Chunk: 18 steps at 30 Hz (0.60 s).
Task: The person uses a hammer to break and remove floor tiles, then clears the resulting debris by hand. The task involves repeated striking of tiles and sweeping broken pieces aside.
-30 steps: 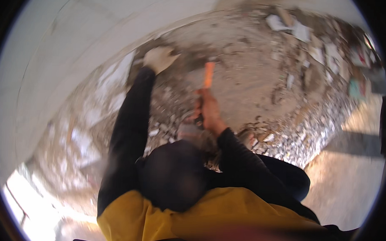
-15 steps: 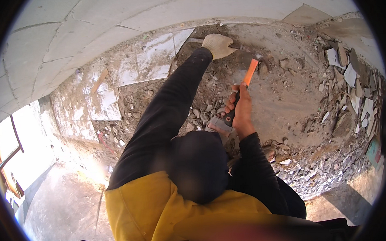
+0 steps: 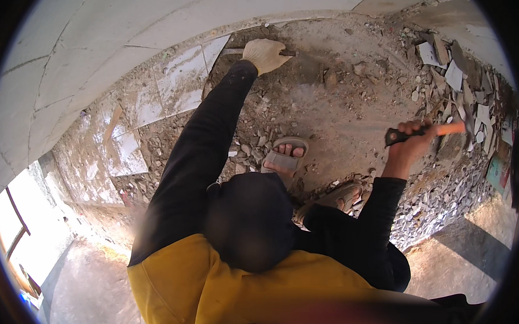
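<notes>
My left hand (image 3: 265, 56), in a pale work glove, is closed round a metal chisel (image 3: 233, 51). One end of the chisel reaches the edge of the white floor tiles (image 3: 180, 85); its other end sticks out on the right of the glove. Away to the right, my bare right hand (image 3: 414, 138) grips a hammer (image 3: 450, 128) by its black and orange handle. The hammer's head points right, over the broken tile pieces, well apart from the chisel.
A tiled wall (image 3: 133, 26) curves along the far side. Broken tile shards (image 3: 454, 74) are heaped at the right, with gravel-like rubble (image 3: 435, 205) nearer. My sandalled foot (image 3: 286, 154) rests on dirt and loose stones. A stick (image 3: 113, 122) lies on the left tiles.
My right hand has swung the hammer far out to the right, away from the chisel. In the picture, the left hand and the surroundings have shifted left.
</notes>
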### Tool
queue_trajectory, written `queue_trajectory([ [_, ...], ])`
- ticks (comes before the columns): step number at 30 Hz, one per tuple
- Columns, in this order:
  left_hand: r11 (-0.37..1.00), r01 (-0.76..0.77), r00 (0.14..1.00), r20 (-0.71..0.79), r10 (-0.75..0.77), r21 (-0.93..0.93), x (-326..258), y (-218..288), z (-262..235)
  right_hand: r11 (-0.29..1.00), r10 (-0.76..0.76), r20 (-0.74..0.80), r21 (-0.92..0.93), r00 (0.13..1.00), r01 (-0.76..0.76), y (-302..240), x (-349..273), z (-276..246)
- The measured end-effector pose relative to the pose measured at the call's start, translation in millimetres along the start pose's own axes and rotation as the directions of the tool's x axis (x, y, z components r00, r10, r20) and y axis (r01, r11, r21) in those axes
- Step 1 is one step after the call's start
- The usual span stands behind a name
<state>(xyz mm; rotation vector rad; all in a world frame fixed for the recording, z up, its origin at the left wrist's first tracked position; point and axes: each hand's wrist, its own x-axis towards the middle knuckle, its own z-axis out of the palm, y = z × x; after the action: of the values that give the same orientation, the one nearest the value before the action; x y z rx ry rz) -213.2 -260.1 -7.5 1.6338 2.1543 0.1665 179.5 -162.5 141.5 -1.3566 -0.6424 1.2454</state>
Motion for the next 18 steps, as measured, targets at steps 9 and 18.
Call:
queue_trajectory([
  [9, 0.998, -0.037, 0.999, 0.033, 0.035, 0.057, -1.6, 1.5, -6.5, 0.674, 0.736, 0.341, -0.437, 0.585, -0.595, 115.0, -167.0, 76.1],
  [18, 1.000, -0.008, 0.999, 0.045, 0.007, 0.028, -1.3, -2.2, -3.2, 0.991, 0.101, 0.043, 0.079, 0.994, -0.104, 1.8, -1.6, 3.6],
])
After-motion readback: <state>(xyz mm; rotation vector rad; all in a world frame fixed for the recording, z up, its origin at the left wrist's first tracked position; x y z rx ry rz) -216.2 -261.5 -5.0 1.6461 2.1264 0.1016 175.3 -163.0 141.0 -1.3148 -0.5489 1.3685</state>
